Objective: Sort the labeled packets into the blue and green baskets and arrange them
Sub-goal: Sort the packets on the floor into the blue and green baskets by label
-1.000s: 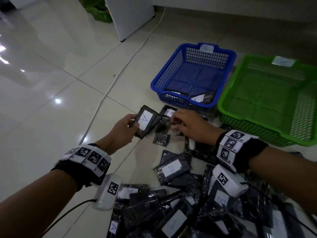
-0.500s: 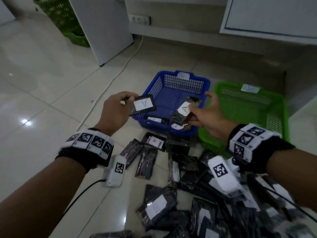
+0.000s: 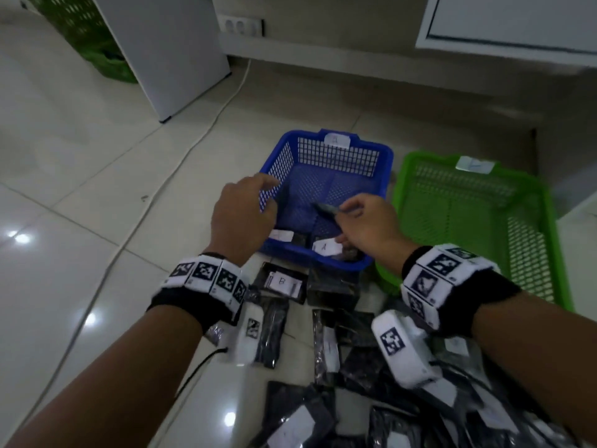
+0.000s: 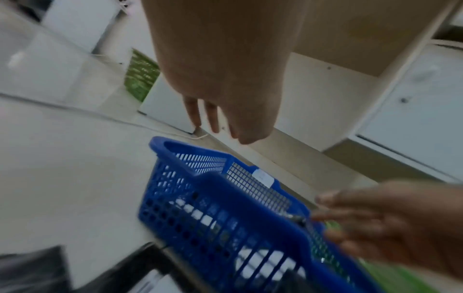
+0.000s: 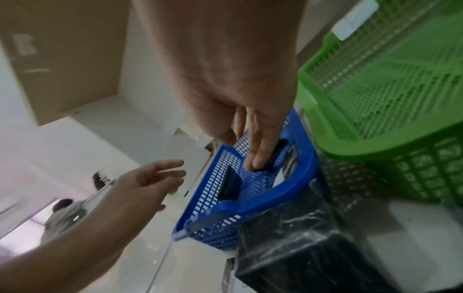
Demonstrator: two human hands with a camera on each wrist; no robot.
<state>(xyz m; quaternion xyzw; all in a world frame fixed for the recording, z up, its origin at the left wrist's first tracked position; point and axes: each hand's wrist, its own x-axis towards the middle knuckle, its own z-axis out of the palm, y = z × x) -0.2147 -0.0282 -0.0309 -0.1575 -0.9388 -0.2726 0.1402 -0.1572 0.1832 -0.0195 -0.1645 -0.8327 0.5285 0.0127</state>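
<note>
The blue basket (image 3: 336, 156) stands on the floor with the green basket (image 3: 468, 221) to its right. My left hand (image 3: 258, 198) hovers over the blue basket's left rim, fingers spread and holding nothing. A dark packet (image 5: 229, 186) leans inside against that left wall. My right hand (image 3: 349, 211) is over the basket's middle and pinches another dark packet (image 3: 326, 208). At the basket's near end lies a packet labeled A (image 3: 324, 248). The green basket shows no packets inside.
A heap of black labeled packets (image 3: 355, 367) covers the floor just in front of both baskets, one marked B (image 3: 281, 282). A white cable (image 3: 181, 156) runs across the tiles at left. A white cabinet panel (image 3: 161, 53) and another green basket (image 3: 80, 37) stand behind.
Both hands moved forward over the blue basket. My left hand let go of its A packet, which now leans inside the basket. My right hand still holds its packet, lower over the basket.
</note>
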